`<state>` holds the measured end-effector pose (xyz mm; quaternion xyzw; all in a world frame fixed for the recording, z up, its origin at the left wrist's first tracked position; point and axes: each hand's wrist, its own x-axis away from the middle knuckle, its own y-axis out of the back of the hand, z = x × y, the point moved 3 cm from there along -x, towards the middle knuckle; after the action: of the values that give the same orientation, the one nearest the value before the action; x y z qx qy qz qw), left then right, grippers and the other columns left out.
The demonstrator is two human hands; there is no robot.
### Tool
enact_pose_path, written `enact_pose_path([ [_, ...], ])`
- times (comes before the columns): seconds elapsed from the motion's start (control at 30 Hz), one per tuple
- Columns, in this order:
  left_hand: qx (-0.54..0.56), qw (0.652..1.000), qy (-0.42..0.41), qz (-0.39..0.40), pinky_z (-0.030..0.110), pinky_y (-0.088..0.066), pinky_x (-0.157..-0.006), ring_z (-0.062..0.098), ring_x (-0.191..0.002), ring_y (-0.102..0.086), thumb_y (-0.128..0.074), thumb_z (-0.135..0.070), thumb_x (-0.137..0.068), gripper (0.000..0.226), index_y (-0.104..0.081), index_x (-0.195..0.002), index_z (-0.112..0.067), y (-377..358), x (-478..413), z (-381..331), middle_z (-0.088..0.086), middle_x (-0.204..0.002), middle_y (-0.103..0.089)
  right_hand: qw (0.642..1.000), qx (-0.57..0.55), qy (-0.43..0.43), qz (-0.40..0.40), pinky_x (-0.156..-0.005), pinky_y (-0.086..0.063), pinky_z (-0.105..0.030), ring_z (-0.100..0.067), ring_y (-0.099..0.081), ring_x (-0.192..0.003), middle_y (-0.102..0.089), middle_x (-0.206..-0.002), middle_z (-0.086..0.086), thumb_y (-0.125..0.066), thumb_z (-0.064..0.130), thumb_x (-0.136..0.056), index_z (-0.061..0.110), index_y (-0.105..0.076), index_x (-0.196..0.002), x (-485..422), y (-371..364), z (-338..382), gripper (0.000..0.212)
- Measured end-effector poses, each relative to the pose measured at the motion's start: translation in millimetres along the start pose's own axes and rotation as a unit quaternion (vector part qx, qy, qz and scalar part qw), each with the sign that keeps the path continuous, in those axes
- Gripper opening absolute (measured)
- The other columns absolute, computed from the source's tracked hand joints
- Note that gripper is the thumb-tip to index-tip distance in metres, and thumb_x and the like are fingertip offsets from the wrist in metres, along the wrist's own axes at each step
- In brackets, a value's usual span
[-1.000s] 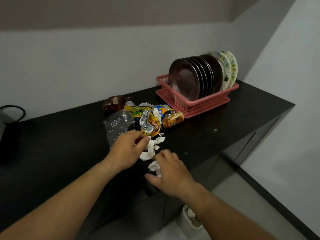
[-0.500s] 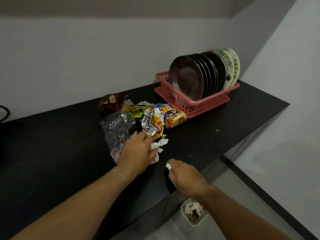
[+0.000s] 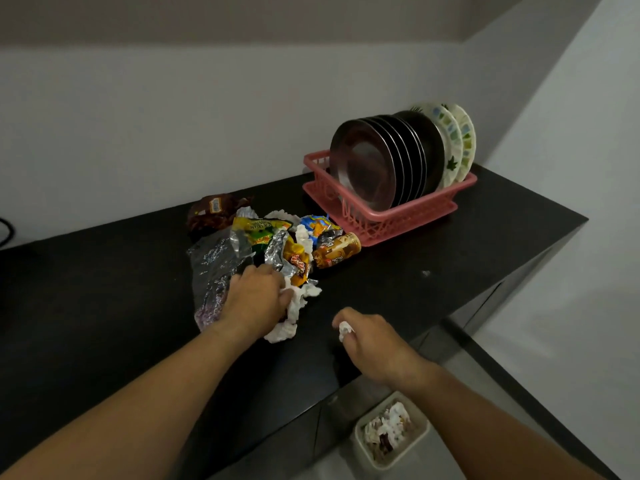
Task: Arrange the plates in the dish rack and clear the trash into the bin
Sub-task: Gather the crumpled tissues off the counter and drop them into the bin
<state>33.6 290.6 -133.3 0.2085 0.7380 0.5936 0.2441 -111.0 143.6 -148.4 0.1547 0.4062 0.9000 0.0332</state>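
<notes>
Trash-clearing step, plates racked at the bench's far right corner: right hand pinches a tissue scrap near the front edge, left hand grips crumpled tissue mid-bench; next, probably, release over the bin below.

Both forearms extended forward, left hand palm-down, fingers curled on white tissue, right hand fisted, pinching paper scrap

cable: cut by left edge | tissue wad: mostly hidden (inside right fingers)
</notes>
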Motion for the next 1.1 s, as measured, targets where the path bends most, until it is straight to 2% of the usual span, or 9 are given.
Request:
enact_pose_path([
  [0.2, 0.209, 0.977, 0.025, -0.028, 0.023, -0.037, -0.052, 0.01, -0.063, -0.051, -0.061, -0.027, -0.091, 0.014, -0.054, -0.084, -0.018, 43.8, -6.9, -25.0, -0.002, -0.076, -0.056, 1.0, -0.015, 0.013, 0.0, -0.078, -0.053, -0.032, -0.009, -0.058, -0.089, -0.057, -0.102, 0.004, -0.04, 0.018, -0.1, 0.028, -0.06, -0.094, -8.1, 21.2, -2.6, 0.023],
  [0.37, 0.263, 0.962, 0.061, -0.044, 0.031, -0.043, -0.053, 0.015, -0.064, -0.052, -0.048, -0.008, -0.094, 0.01, -0.051, -0.092, -0.017, 56.8, -9.1, -37.6, 0.004, -0.081, -0.059, 1.0, -0.007, 0.017, -0.006, -0.069, -0.051, -0.028, -0.01, -0.06, -0.082, -0.062, -0.09, 0.005, -0.054, 0.048, -0.096, 0.027, -0.059, -0.087, -10.4, 22.9, -4.3, 0.024],
  [0.47, 0.31, 0.946, 0.082, -0.052, 0.028, -0.04, -0.05, 0.015, -0.063, -0.053, -0.038, -0.003, -0.096, 0.022, -0.055, -0.098, -0.017, 53.0, -4.4, -35.2, 0.006, -0.082, -0.059, 0.999, 0.026, 0.015, 0.009, -0.067, -0.051, -0.03, -0.011, -0.061, -0.077, -0.063, -0.084, 0.003, -0.05, 0.049, -0.098, 0.026, -0.061, -0.085, -13.5, 17.6, -2.2, 0.029],
  [0.63, 0.285, 0.951, 0.11, -0.055, 0.033, -0.043, -0.055, 0.018, -0.068, -0.057, -0.051, -0.027, -0.096, 0.027, -0.061, -0.079, -0.008, 44.0, 9.6, -25.2, 0.012, -0.079, -0.062, 0.998, 0.059, 0.031, 0.011, -0.069, -0.052, -0.033, -0.013, -0.059, -0.072, -0.06, -0.079, 0.001, -0.043, 0.043, -0.103, 0.022, -0.059, -0.081, -24.5, 3.1, 8.8, 0.034],
  [0.77, 0.233, 0.961, 0.133, -0.06, 0.024, -0.035, -0.049, 0.015, -0.064, -0.057, -0.063, -0.046, -0.089, 0.035, -0.059, -0.071, -0.015, 35.8, 20.4, -14.2, 0.0, -0.067, -0.057, 0.992, 0.112, 0.049, 0.01, -0.085, -0.055, -0.038, -0.02, -0.063, -0.097, -0.064, -0.109, -0.004, -0.048, 0.025, -0.103, 0.019, -0.063, -0.113, -34.7, -10.8, 16.6, 0.019],
  [0.87, 0.283, 0.945, 0.151, -0.06, 0.035, -0.051, -0.048, 0.021, -0.056, -0.064, -0.064, -0.045, -0.088, 0.037, -0.057, -0.074, -0.011, 38.5, 23.6, -4.5, 0.006, -0.064, -0.063, 0.984, 0.15, 0.088, 0.026, -0.093, -0.051, -0.038, -0.024, -0.056, -0.115, -0.053, -0.132, -0.002, -0.052, 0.011, -0.099, 0.022, -0.052, -0.136, -40.4, -20.1, 31.0, 0.039],
  [0.97, 0.313, 0.935, 0.16, -0.036, 0.031, -0.052, -0.041, 0.019, -0.045, -0.063, -0.067, -0.041, -0.086, 0.033, -0.055, -0.08, -0.01, 38.6, 29.3, 2.8, 0.009, -0.064, -0.065, 0.982, 0.167, 0.088, 0.003, -0.083, -0.049, -0.039, -0.026, -0.057, -0.107, -0.051, -0.127, -0.004, -0.047, 0.035, -0.102, 0.021, -0.05, -0.134, -44.9, -32.1, 48.2, 0.035],
  [1.03, 0.292, 0.945, 0.144, -0.042, 0.029, -0.048, -0.044, 0.016, -0.05, -0.061, -0.065, -0.041, -0.088, 0.027, -0.057, -0.082, -0.016, 38.7, 34.1, 7.0, 0.004, -0.066, -0.065, 0.985, 0.166, 0.047, 0.009, -0.077, -0.044, -0.038, -0.028, -0.057, -0.106, -0.05, -0.124, -0.006, -0.043, 0.057, -0.097, 0.02, -0.046, -0.134, -47.9, -43.3, 52.9, 0.052],
  [1.1, 0.274, 0.954, 0.113, -0.043, 0.029, -0.045, -0.051, 0.011, -0.058, -0.058, -0.059, -0.044, -0.09, 0.025, -0.061, -0.081, -0.021, 37.5, 38.3, 11.3, -0.002, -0.066, -0.062, 0.984, 0.174, 0.024, 0.023, -0.078, -0.045, -0.039, -0.029, -0.057, -0.107, -0.051, -0.123, -0.008, -0.043, 0.061, -0.095, 0.023, -0.044, -0.135, -49.8, -54.6, 53.7, 0.055],
])
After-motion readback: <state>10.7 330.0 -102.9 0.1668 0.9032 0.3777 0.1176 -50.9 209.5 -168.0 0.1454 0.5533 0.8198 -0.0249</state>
